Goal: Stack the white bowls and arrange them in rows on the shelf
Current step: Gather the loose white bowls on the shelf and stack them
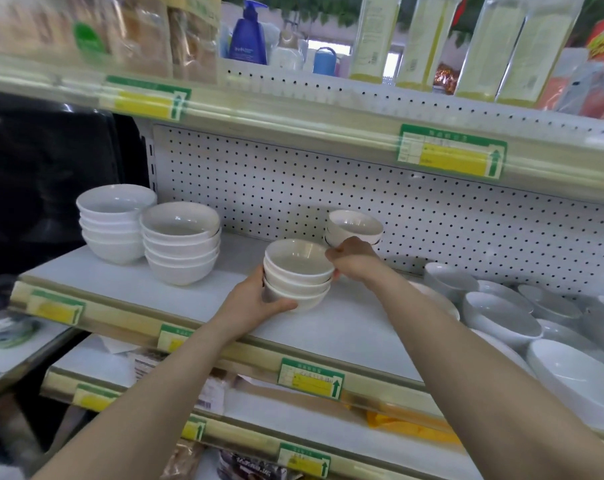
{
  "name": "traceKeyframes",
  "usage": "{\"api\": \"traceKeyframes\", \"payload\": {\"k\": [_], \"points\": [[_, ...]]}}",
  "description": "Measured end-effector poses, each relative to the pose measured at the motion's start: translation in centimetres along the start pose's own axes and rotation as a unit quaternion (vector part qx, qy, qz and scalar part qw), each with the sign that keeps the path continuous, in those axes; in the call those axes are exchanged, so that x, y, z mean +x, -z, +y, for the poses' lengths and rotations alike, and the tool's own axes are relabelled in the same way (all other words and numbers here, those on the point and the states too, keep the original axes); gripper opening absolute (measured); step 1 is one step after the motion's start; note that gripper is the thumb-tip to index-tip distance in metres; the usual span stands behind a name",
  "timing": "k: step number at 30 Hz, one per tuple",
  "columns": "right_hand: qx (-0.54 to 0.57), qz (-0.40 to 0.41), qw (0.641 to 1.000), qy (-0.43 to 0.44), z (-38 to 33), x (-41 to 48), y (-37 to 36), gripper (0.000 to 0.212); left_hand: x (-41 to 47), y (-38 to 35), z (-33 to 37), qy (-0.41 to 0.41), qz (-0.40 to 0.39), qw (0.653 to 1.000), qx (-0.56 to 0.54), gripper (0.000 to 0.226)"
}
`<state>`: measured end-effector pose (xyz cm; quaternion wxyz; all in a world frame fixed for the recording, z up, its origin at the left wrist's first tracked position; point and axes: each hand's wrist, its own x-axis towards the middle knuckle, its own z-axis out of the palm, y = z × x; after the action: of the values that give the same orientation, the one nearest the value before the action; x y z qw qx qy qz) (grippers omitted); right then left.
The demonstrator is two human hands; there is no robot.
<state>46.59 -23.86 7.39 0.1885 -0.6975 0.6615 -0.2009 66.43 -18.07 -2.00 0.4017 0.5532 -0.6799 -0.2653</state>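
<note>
Head view, frame centre: left hand (259, 299) cupping short stack of glossy white ceramic bowls (298, 275), right hand (351, 259) gripping its rim; likely heavy, slippery, chippable—best supported underneath.

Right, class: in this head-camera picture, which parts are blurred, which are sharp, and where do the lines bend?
Head view: the top shelf edge and its packets smear with motion blur; the held stack and both hands, left and right, stay fairly sharp; wide-angle distortion bows the shelf edges.
</note>
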Motion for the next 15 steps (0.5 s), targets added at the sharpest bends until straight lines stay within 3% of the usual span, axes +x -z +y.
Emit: {"api": "traceKeyframes", "payload": {"k": [7,12,15], "points": [[0.065,-0.022,0.997,0.028,2.0,-0.3,1.8,0.027,0.1,-0.6,-0.5,-0.008,0.037,0.999,0.033,0.084],[-0.054,0.044,0.997,0.030,6.5,-0.8,7.8,0.028,-0.1,-0.7,-0.2,-0.002,0.055,0.995,0.081,0.083],[-0.159,0.020,0.987,0.008,10.3,-0.3,9.6,0.023,0.0,-1.3,0.3,0.014,0.066,0.994,0.086,0.085]]}}
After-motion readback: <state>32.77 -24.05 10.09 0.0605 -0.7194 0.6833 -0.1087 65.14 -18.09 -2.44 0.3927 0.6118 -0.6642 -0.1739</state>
